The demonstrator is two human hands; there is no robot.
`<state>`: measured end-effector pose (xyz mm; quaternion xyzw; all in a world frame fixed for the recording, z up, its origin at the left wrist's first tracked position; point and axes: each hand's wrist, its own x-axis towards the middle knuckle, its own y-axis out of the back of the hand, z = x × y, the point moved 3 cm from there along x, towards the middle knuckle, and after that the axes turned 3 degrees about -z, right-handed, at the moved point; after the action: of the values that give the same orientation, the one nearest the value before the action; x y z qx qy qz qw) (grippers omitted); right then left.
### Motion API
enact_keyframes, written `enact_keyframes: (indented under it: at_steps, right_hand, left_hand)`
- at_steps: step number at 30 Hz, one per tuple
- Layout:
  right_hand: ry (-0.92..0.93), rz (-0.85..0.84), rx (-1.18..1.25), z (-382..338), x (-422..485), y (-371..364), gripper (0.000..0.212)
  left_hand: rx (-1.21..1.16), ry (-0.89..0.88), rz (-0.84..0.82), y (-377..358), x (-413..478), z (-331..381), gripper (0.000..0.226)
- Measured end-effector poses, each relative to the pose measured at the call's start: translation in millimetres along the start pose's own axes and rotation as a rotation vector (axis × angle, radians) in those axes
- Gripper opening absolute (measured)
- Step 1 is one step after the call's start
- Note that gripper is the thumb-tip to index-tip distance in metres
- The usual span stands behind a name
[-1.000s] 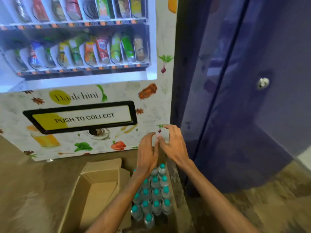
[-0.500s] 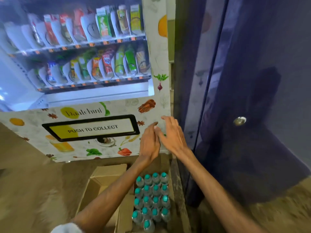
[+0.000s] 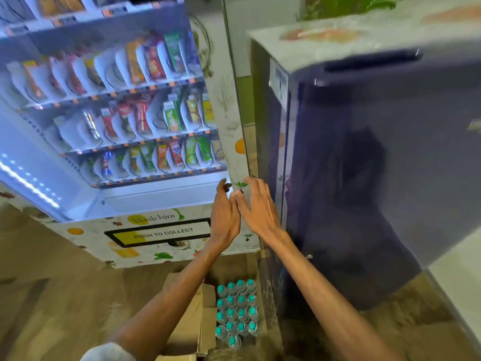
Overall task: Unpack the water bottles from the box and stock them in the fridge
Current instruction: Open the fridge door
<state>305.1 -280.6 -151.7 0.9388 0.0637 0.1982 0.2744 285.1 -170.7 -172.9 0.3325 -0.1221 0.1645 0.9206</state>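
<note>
Now | left hand [image 3: 225,217], right hand [image 3: 260,212] spread, empty | 17 bottles [image 3: 240,312] | 1 box [image 3: 187,324]

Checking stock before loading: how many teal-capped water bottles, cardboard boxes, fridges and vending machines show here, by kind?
Water bottles: 17 teal caps visible
Cardboard box: 1
Fridge: 1
Vending machine: 1
Total: 20

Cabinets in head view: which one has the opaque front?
The dark blue fridge on the right: solid door, shut, nothing inside visible. The vending machine left of it has a lit glass front showing shelves of packets.
</note>
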Motion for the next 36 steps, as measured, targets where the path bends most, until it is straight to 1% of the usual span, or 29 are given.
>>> enact_keyframes:
  at_steps: [4,6,7,9,10,12,14,16,17,18,20,22,23,25,28,33,36]
  right_hand:
    - [0.086,0.037,-0.026,-79,20,49,0.040]
    - [0.173,0.088,-0.031,-117,30,75,0.031]
    - [0.226,0.112,-0.032,-135,33,87,0.026]
    - [0.316,0.167,-0.049,-165,36,113,0.020]
    - [0.341,0.202,-0.069,-176,36,127,0.018]
    - [0.346,0.276,-0.135,-191,36,158,0.017]
    - [0.312,0.348,-0.238,-197,41,188,0.017]
    - [0.276,0.412,-0.355,-196,50,215,0.021]
    - [0.243,0.434,-0.415,-192,54,226,0.024]
    - [0.189,0.438,-0.467,-185,55,236,0.028]
    - [0.070,0.398,-0.561,-165,51,252,0.037]
    - [0.050,0.353,-0.690,-151,41,260,0.043]
    - [0.063,0.331,-0.730,-148,38,261,0.043]
    - [0.041,0.302,-0.742,-148,38,260,0.042]
    - [-0.009,0.316,-0.751,-149,39,257,0.041]
    - [-0.022,0.273,-0.752,-147,39,257,0.040]
    - [-0.009,0.258,-0.748,-145,38,257,0.037]
  left_hand:
    - [-0.039,0.025,-0.020,47,21,58,0.051]
    - [-0.021,-0.069,-0.058,63,35,88,0.057]
    - [0.002,-0.154,-0.072,70,41,102,0.055]
    - [-0.011,-0.301,-0.065,83,47,140,0.038]
    - [-0.040,-0.346,-0.050,89,49,161,0.033]
    - [-0.111,-0.411,-0.009,99,51,205,0.032]
    - [-0.153,-0.476,-0.013,100,56,240,0.032]
    - [-0.168,-0.525,-0.106,96,64,266,0.026]
    - [-0.165,-0.527,-0.163,92,68,275,0.027]
    - [-0.144,-0.525,-0.217,87,70,281,0.030]
    - [-0.024,-0.540,-0.286,76,68,287,0.036]
    - [0.089,-0.542,-0.304,72,65,292,0.038]
    - [0.102,-0.520,-0.293,72,64,295,0.038]
    - [0.112,-0.485,-0.270,74,62,302,0.036]
    - [0.134,-0.476,-0.291,78,60,305,0.035]
    - [0.128,-0.424,-0.304,76,68,305,0.034]
    - [0.117,-0.389,-0.280,72,65,301,0.039]
